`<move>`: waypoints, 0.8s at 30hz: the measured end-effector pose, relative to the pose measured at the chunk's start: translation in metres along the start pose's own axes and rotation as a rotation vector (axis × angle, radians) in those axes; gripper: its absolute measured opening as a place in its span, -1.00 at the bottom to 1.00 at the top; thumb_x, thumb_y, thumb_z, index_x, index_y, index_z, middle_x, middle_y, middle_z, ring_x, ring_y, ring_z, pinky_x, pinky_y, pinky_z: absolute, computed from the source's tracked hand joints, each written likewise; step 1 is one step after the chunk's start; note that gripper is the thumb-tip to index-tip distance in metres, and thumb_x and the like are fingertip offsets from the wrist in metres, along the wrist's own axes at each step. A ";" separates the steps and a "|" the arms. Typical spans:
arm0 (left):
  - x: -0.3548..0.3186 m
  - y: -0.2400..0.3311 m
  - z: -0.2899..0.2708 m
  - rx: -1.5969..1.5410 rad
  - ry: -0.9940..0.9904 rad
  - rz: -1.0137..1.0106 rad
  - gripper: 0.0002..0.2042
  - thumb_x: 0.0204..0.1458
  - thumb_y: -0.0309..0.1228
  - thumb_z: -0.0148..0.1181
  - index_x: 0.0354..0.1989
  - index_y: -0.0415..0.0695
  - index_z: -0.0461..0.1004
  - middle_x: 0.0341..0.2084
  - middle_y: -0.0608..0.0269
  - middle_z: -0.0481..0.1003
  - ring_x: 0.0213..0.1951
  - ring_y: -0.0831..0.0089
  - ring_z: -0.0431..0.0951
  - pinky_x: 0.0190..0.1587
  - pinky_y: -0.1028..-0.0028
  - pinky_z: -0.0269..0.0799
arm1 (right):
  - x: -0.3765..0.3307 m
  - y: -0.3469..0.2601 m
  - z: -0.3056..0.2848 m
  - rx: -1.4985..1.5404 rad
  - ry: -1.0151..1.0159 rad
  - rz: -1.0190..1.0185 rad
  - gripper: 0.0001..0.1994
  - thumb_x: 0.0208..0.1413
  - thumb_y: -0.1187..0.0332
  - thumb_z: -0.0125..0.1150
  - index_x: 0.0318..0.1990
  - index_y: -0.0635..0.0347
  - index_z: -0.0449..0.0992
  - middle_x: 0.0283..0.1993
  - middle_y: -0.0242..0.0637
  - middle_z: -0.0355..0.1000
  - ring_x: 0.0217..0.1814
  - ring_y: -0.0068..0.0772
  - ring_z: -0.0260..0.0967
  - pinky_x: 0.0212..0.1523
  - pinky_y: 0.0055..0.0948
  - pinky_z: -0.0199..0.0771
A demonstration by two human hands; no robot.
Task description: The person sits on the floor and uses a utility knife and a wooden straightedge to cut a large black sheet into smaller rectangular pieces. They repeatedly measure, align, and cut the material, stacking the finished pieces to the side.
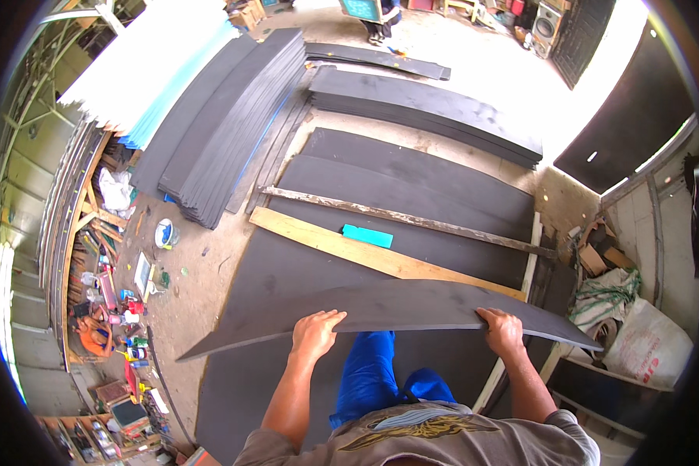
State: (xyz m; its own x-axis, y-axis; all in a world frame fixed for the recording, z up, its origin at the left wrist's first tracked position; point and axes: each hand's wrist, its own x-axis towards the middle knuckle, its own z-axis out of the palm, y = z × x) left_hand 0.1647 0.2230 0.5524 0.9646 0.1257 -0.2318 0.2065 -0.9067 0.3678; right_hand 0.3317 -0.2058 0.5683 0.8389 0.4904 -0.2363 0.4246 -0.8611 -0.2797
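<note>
Across my front I hold a long dark grey foam-like board (400, 304), raised above similar dark sheets (264, 268) and bowed toward both ends. My left hand (315, 334) grips its near edge left of the middle, fingers over the top. Farther right, my right hand (503, 329) is closed on the same edge. Beyond the board lie a light wooden plank (326, 243), a small turquoise block (367, 235) touching that plank, and a worn wooden strip (396, 215). The undersides of my grips are hidden.
Stacks of dark boards stand at the far left (237, 116) and far middle (427, 109). A cluttered strip of bottles and tools, with a white bucket (165, 233), runs along the left. White sacks (641, 346) lie at right. A person (379, 19) is at the far side.
</note>
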 end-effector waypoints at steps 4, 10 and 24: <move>-0.011 0.008 -0.048 0.058 0.003 0.047 -0.37 -0.04 -0.57 0.35 0.28 0.22 0.55 0.27 0.25 0.55 0.27 0.15 0.55 0.30 0.24 0.49 | -0.008 -0.026 -0.041 -0.015 0.039 -0.038 -0.39 -0.03 0.57 0.22 0.24 -0.13 0.58 0.28 -0.19 0.54 0.34 -0.07 0.47 0.28 -0.10 0.51; 0.006 0.013 -0.093 -0.029 0.145 0.131 -0.21 -0.10 -0.72 0.21 0.38 0.28 0.47 0.34 0.17 0.47 0.36 0.04 0.44 0.41 0.16 0.39 | -0.002 -0.043 -0.089 -0.098 0.317 -0.086 -0.34 -0.03 0.58 0.19 0.30 -0.18 0.56 0.32 -0.02 0.50 0.40 0.05 0.44 0.39 0.00 0.43; 0.134 0.047 -0.171 -0.036 0.299 0.413 -0.19 -0.10 -0.77 0.08 0.39 0.24 0.48 0.37 0.12 0.44 0.40 -0.01 0.38 0.43 0.08 0.34 | 0.027 -0.035 -0.163 -0.232 0.566 0.077 -0.26 -0.13 0.55 0.33 0.34 -0.15 0.52 0.35 -0.07 0.48 0.44 0.02 0.39 0.41 -0.01 0.39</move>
State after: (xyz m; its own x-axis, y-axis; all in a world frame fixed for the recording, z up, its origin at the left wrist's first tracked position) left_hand 0.3323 0.2659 0.6931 0.9705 -0.1261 0.2054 -0.2018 -0.8912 0.4062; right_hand 0.3946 -0.1846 0.7232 0.8935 0.3333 0.3009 0.3657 -0.9290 -0.0570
